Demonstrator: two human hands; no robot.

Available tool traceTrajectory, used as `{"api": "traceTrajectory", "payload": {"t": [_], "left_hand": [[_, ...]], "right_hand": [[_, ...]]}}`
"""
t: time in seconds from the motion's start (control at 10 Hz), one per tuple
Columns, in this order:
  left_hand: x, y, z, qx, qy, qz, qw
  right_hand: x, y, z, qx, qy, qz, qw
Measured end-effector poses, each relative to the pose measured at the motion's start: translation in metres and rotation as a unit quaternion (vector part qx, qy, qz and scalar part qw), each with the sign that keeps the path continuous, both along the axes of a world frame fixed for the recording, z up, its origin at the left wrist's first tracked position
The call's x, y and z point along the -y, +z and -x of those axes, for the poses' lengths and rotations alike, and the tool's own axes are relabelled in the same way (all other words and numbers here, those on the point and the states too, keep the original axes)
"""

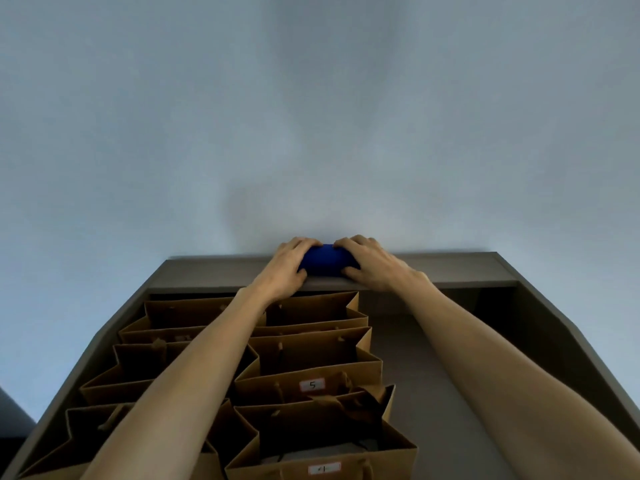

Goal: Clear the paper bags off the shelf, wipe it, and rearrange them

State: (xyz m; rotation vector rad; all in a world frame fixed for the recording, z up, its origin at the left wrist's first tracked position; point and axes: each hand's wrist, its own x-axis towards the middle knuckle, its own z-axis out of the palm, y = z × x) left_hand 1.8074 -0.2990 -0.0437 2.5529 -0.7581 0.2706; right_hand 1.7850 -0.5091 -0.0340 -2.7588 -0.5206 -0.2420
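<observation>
A blue cloth (327,260), or possibly a sponge, is being gripped at either end by the left hand (289,268) and right hand (375,268) on the top ledge (460,268). Bags (311,341) are being left standing on the shelf (433,393) below; they risk being knocked by the forearms.

Two bare hands, the left hand (289,268) and the right hand (372,263). One dark blue rounded cloth-like object (327,260) between them. One grey-brown shelf unit (460,271). Open-topped brown paper bags (311,341) with cord handles, in two columns: about four in the left, about five in the right; the exact total cannot be told. Two white number labels (312,385), on separate bags.
</observation>
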Motion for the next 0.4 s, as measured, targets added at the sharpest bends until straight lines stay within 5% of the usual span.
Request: {"api": "traceTrajectory", "payload": {"t": [0.4], "left_hand": [[-0.024, 0.014, 0.046, 0.019, 0.047, 0.082, 0.995]], "right_hand": [[0.020, 0.010, 0.044, 0.038, 0.005, -0.097, 0.995]]}}
